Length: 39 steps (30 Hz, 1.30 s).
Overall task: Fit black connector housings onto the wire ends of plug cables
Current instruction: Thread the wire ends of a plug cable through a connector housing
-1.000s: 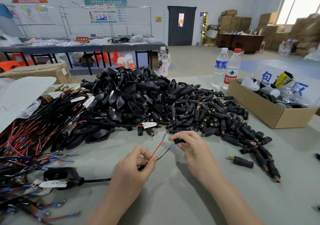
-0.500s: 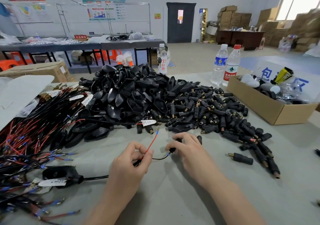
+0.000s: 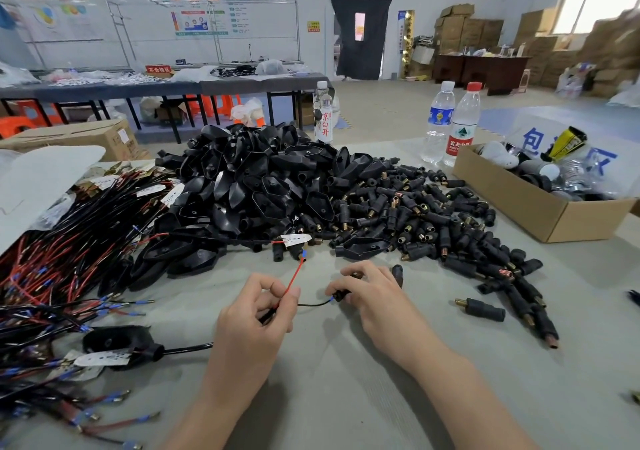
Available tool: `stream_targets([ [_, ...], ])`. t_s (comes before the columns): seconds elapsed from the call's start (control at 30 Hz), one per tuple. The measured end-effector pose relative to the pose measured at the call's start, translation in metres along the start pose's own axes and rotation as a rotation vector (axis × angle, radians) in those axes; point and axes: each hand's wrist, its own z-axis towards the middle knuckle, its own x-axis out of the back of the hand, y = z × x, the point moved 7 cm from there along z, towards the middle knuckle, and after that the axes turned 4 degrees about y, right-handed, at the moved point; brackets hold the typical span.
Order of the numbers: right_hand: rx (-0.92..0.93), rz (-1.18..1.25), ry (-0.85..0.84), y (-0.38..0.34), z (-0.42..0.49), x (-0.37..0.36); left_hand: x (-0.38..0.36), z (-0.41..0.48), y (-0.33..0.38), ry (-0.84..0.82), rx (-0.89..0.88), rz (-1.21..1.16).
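Observation:
My left hand point(image 3: 254, 314) pinches a plug cable where it splits into a red wire point(image 3: 294, 276) and a black wire point(image 3: 313, 304). The red wire sticks up with a blue-sleeved tip. My right hand point(image 3: 369, 295) grips a small black connector housing point(image 3: 341, 295) at the end of the black wire. The cable's black plug point(image 3: 117, 344) with a white tag lies on the table at the left. A large heap of black shells point(image 3: 249, 186) and small connector housings point(image 3: 426, 217) lies just beyond my hands.
A bundle of red and black cables point(image 3: 59, 269) covers the table's left side. A cardboard box point(image 3: 540, 207) of odds stands at the right. Three water bottles point(image 3: 460, 125) stand behind the heap. One loose connector point(image 3: 481, 309) lies right of my right hand.
Both hands have drawn closer to me and slightly apart from the heap. The black wire's blue tip has gone into the connector in my right hand.

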Motion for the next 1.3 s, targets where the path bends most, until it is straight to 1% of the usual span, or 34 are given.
stream_targets([
  [0.13, -0.013, 0.075, 0.023, -0.005, 0.0, 0.005, 0.001, 0.0, 0.001, 0.002, -0.014, 0.053],
  [0.23, 0.027, 0.098, -0.003, -0.016, 0.0, 0.004, 0.004, 0.001, -0.001, 0.033, -0.024, 0.115],
  [0.37, 0.087, 0.119, -0.039, -0.033, 0.0, -0.006, 0.001, 0.001, -0.004, 0.013, -0.011, 0.134],
  [0.5, 0.069, 0.161, -0.032, -0.034, 0.002, -0.012, 0.001, 0.002, -0.005, 0.021, -0.008, 0.138],
  [0.67, 0.069, 0.177, -0.044, -0.034, 0.004, -0.017, -0.006, 0.005, -0.01, -0.073, 0.041, 0.133],
  [0.77, 0.06, 0.197, -0.037, -0.032, 0.004, -0.016, -0.008, 0.006, -0.012, -0.094, 0.064, 0.104],
  [0.87, 0.053, 0.238, -0.032, -0.032, 0.004, -0.015, -0.01, 0.006, -0.006, -0.119, 0.032, 0.101],
  [0.97, 0.069, 0.23, -0.032, -0.032, 0.003, -0.015, -0.009, 0.007, 0.002, -0.125, -0.001, 0.101],
  [1.07, 0.075, 0.213, -0.013, -0.031, 0.003, -0.014, -0.009, 0.007, 0.005, -0.14, 0.055, 0.006],
  [1.23, 0.054, 0.186, 0.01, -0.026, 0.003, -0.008, -0.012, 0.011, 0.007, -0.195, 0.232, -0.327],
  [1.3, 0.063, 0.164, 0.022, -0.027, 0.003, -0.005, -0.013, 0.01, 0.006, -0.231, 0.257, -0.358],
])
